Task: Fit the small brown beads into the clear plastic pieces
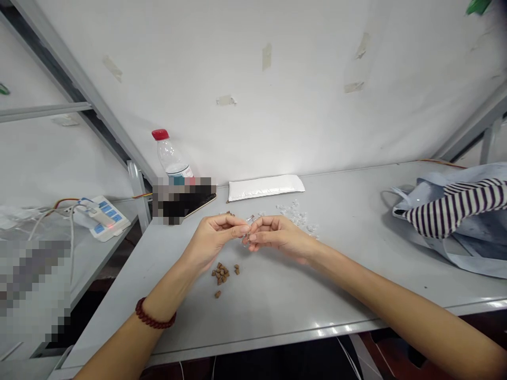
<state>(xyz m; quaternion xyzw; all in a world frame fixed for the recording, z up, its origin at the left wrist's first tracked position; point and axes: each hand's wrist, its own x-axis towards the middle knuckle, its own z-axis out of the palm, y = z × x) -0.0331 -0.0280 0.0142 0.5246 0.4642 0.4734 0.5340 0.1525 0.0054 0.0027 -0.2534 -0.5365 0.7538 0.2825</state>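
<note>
My left hand (214,237) and my right hand (277,237) meet above the middle of the grey table (340,285). Between their fingertips is a small clear piece (246,240), pinched from both sides; its exact shape is too small to tell. Several small brown pieces (221,273) lie in a loose group just below my left hand, and a few more show behind it. Behind my right hand many small clear pieces (295,214) are scattered on the table.
A white padded packet (266,187) lies by the wall. At the back left are a red-capped bottle (172,158) and a dark flat object (190,203). A power strip (109,216) sits further left. On the right is a bag with striped cloth (439,211).
</note>
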